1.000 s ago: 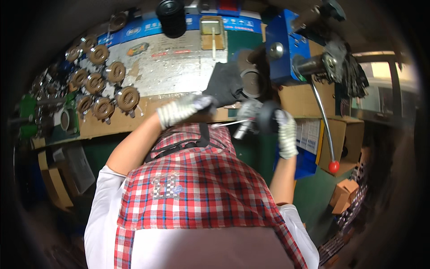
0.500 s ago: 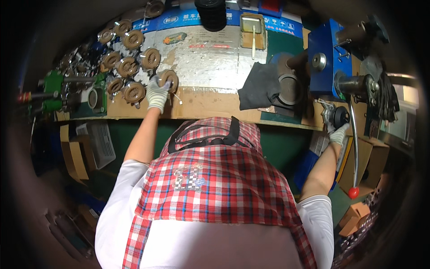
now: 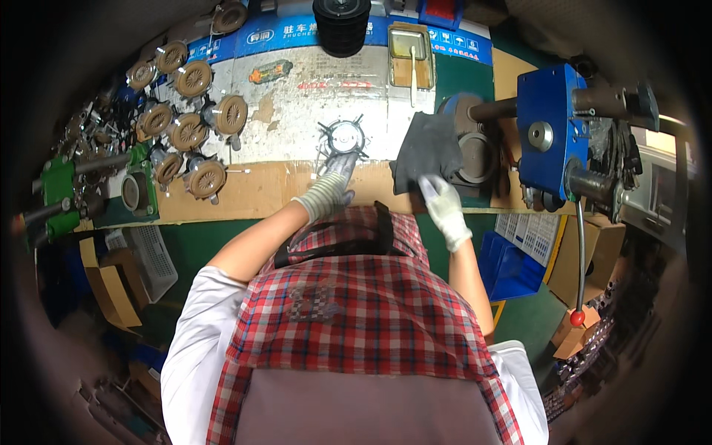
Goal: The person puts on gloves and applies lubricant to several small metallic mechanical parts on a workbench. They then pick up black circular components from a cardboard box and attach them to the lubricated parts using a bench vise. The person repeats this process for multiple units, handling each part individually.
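Observation:
My gloved left hand (image 3: pixel 331 187) reaches over the bench's cardboard strip (image 3: pixel 259 189), its fingers closed on the near edge of a round silver part with thin prongs (image 3: pixel 345 136) lying on the worn grey mat (image 3: pixel 297 111). To its right, my gloved right hand (image 3: pixel 443 209) has its fingers apart, the tips touching the lower edge of a dark cloth (image 3: pixel 428 150) draped over a round fixture (image 3: pixel 475 152). Several brown round ribbed parts (image 3: pixel 206 178) lie in a group at the left of the bench.
A blue press (image 3: pixel 545 137) with a red-knobbed lever (image 3: pixel 577 317) stands at the right. Behind the mat sit a black ribbed cylinder (image 3: pixel 341 26) and a small tray with a brush (image 3: pixel 411 63). Green fixtures (image 3: pixel 59 182) are at far left, and blue bins (image 3: pixel 512 259) and cardboard boxes sit below the bench.
My left hand has moved right from the brown parts to the middle of the mat, with the round silver part now under its fingers. My right hand came left from the press to the dark cloth.

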A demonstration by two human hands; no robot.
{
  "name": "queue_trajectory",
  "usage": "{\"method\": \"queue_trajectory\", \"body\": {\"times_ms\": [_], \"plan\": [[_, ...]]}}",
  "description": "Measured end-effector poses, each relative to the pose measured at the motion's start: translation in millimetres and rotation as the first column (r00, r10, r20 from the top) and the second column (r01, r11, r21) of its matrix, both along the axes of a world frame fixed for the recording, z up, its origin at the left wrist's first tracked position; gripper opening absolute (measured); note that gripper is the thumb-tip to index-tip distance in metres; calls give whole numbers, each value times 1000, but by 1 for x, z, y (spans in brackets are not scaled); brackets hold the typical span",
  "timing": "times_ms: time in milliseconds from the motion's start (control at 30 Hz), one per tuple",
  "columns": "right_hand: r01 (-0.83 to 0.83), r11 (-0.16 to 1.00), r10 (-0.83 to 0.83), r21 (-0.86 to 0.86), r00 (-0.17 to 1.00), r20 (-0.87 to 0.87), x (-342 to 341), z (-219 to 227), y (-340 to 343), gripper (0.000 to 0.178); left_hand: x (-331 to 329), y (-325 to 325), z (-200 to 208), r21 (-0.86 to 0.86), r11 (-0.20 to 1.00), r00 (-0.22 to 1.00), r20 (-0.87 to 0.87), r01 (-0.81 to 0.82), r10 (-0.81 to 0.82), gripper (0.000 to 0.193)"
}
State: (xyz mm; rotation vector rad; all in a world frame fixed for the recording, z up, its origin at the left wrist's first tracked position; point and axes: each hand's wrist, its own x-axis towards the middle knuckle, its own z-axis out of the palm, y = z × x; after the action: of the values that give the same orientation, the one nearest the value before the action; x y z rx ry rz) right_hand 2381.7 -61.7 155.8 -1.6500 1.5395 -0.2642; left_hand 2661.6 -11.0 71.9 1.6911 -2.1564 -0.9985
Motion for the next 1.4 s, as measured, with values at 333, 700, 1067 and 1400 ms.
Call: {"method": "queue_trajectory", "body": {"times_ms": [333, 700, 1067, 1400], "plan": [[81, 952, -234, -297, 814, -531, 102, -75, -207, 42, 90, -39, -8, -129, 942, 950, 10, -309, 313, 65], [379, 925, -378, -30, 925, 31, 76, -46, -199, 41, 28, -119, -55, -17, 992, 953, -279, -123, 113, 55], [-640, 629, 436, -441, 761, -481, 102, 115, -104, 36, 67, -121, 148, 728, 685, 815, -383, -22, 434, 39], [-480, 819, 403, -313, 871, -281, 109, 93, -112, 26, 75, -111, 118, 541, 840, 937, -265, -49, 226, 52]]}}
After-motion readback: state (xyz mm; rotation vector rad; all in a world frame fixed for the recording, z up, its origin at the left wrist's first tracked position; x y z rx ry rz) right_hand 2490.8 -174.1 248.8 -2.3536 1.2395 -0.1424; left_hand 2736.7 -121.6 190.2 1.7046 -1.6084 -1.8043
